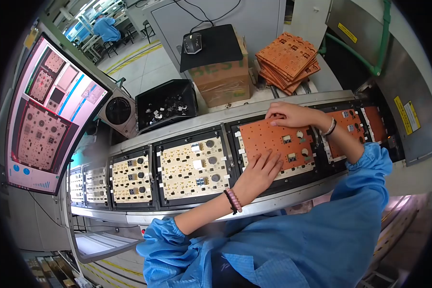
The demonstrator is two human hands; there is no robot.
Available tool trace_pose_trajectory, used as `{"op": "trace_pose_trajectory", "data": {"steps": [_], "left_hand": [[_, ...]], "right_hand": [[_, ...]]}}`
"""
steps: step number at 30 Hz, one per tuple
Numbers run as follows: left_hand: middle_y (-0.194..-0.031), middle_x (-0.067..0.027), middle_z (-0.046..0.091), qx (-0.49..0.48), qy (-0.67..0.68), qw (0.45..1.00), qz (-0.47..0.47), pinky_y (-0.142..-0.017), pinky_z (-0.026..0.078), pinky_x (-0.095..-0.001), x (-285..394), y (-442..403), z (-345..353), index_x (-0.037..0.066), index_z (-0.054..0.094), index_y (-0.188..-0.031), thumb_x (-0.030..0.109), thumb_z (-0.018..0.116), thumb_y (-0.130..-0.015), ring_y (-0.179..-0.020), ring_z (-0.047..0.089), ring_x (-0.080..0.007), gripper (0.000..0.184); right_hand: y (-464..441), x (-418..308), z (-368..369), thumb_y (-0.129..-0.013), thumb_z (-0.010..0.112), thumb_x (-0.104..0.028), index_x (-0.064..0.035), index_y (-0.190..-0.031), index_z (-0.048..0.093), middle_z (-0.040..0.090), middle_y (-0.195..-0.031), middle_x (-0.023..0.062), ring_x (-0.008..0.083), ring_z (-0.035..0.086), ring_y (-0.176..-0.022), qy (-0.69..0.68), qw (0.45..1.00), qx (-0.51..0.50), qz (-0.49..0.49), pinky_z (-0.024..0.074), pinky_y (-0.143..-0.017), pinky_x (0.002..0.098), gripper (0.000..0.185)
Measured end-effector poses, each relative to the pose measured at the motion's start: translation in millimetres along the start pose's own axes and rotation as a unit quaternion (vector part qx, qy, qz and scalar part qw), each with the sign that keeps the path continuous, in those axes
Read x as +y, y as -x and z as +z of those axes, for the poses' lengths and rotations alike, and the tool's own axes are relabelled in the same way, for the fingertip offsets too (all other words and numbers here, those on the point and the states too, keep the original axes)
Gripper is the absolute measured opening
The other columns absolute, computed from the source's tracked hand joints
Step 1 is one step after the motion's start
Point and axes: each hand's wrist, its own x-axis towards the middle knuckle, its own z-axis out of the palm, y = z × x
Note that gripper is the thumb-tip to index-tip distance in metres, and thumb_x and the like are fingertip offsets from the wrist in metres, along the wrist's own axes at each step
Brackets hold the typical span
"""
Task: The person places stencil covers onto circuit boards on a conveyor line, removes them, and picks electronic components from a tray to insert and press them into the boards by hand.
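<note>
An orange perforated plate (261, 137) lies slightly askew over a cream circuit board (300, 169) in a black frame on the conveyor. My left hand (260, 174) rests on the plate's near left part, fingers stretched out across its surface. At the far edge, my right hand (295, 115) has its fingers bent and its thumb against the plate, gripping that edge. Through the plate's cut-outs, some components show at its right side. Part of the plate is hidden under both hands.
Framed cream boards (192, 170) continue leftward along the conveyor (177, 207); another orange-covered board (343, 126) sits right. Behind are stacked orange plates (288, 57), a cardboard box (221, 84) and a black bin (151, 96) of small parts. A monitor (43, 120) stands left.
</note>
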Motion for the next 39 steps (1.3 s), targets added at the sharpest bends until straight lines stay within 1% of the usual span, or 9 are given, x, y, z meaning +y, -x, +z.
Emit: {"op": "trace_pose_trajectory", "data": {"steps": [9,15,20,23,30,33,35,36,39], "left_hand": [[-0.139,-0.0151,0.056,0.020,-0.034,0.999,0.032,-0.103,0.046,-0.0435,11.2,4.6,9.0,0.003,0.055,-0.137,0.019,0.057,-0.089,-0.128,0.053,-0.0342,0.051],[-0.145,-0.0149,0.050,-0.026,-0.043,0.999,0.013,-0.105,0.044,-0.0520,19.9,10.5,11.3,0.007,0.053,-0.142,0.032,0.059,-0.092,-0.132,0.048,-0.0404,0.057],[-0.159,-0.0142,0.035,-0.093,0.048,0.989,-0.106,-0.110,0.033,-0.0665,34.3,21.0,-7.1,0.016,0.045,-0.152,0.064,0.060,-0.088,-0.138,0.035,-0.0543,0.081],[-0.162,-0.0139,0.030,-0.119,0.053,0.987,-0.099,-0.111,0.030,-0.0685,33.1,20.8,-4.7,0.018,0.041,-0.155,0.070,0.058,-0.086,-0.139,0.032,-0.0568,0.088],[-0.159,-0.0149,0.037,-0.116,0.047,0.989,-0.083,-0.113,0.029,-0.0660,29.1,19.8,-7.9,0.016,0.042,-0.154,0.067,0.054,-0.090,-0.137,0.035,-0.0581,0.083],[-0.159,-0.0151,0.038,-0.134,0.037,0.987,-0.082,-0.113,0.028,-0.0652,29.3,18.8,-9.9,0.016,0.042,-0.154,0.067,0.053,-0.091,-0.137,0.036,-0.0582,0.081],[-0.159,-0.0150,0.038,-0.149,0.035,0.985,-0.083,-0.114,0.028,-0.0651,28.9,16.9,-10.0,0.017,0.042,-0.155,0.067,0.052,-0.092,-0.137,0.036,-0.0582,0.081],[-0.159,-0.0154,0.038,-0.158,0.034,0.984,-0.081,-0.114,0.026,-0.0651,28.6,15.7,-11.7,0.017,0.041,-0.155,0.067,0.051,-0.093,-0.138,0.036,-0.0585,0.081],[-0.160,-0.0154,0.038,-0.163,0.036,0.982,-0.087,-0.114,0.026,-0.0646,28.9,14.8,-9.7,0.017,0.041,-0.155,0.067,0.051,-0.093,-0.138,0.036,-0.0583,0.081]], "right_hand": [[43.6,-18.9,37.4,-0.079,0.051,0.015,-0.0081,-0.140,0.054,0.060,-0.122,0.0131,0.0315,0.051,-0.120,0.117,0.983,0.143,0.015,0.0405,-0.107,0.0406,0.066],[59.5,-19.4,50.2,-0.079,0.051,0.014,-0.0076,-0.147,0.046,0.058,-0.134,0.0149,0.0336,0.052,-0.126,0.121,0.981,0.149,0.021,0.0380,-0.111,0.0443,0.071],[57.3,-11.7,55.2,-0.083,0.051,0.008,-0.0071,-0.146,0.048,0.058,-0.132,0.0139,0.0322,0.052,-0.124,0.180,0.968,0.171,0.030,0.0382,-0.110,0.0439,0.064],[58.3,-9.8,57.4,-0.084,0.052,0.005,-0.0073,-0.144,0.050,0.058,-0.129,0.0129,0.0311,0.053,-0.122,0.222,0.958,0.180,0.023,0.0389,-0.108,0.0429,0.061],[54.5,-8.0,46.0,-0.087,0.057,-0.003,-0.0048,-0.125,0.059,0.059,-0.121,0.0132,0.0313,0.055,-0.117,0.306,0.933,0.186,0.049,0.0415,-0.098,0.0418,0.038],[54.7,6.7,17.0,-0.093,0.059,-0.010,-0.0048,-0.108,0.060,0.060,-0.118,0.0142,0.0326,0.056,-0.112,0.343,0.878,0.230,0.242,0.0432,-0.089,0.0431,0.016],[64.1,42.7,10.3,-0.097,0.058,-0.014,-0.0042,-0.097,0.055,0.063,-0.106,0.0155,0.0336,0.059,-0.098,0.415,0.856,0.196,0.239,0.0436,-0.084,0.0453,0.010],[62.6,39.9,3.6,-0.097,0.058,-0.017,-0.0040,-0.096,0.054,0.064,-0.090,0.0149,0.0346,0.059,-0.085,0.315,0.893,0.157,0.280,0.0437,-0.081,0.0436,0.013],[50.1,11.7,-1.0,-0.098,0.056,-0.016,-0.0035,-0.094,0.052,0.062,-0.079,0.0154,0.0354,0.058,-0.079,0.246,0.937,0.183,0.167,0.0426,-0.081,0.0418,0.014]]}}
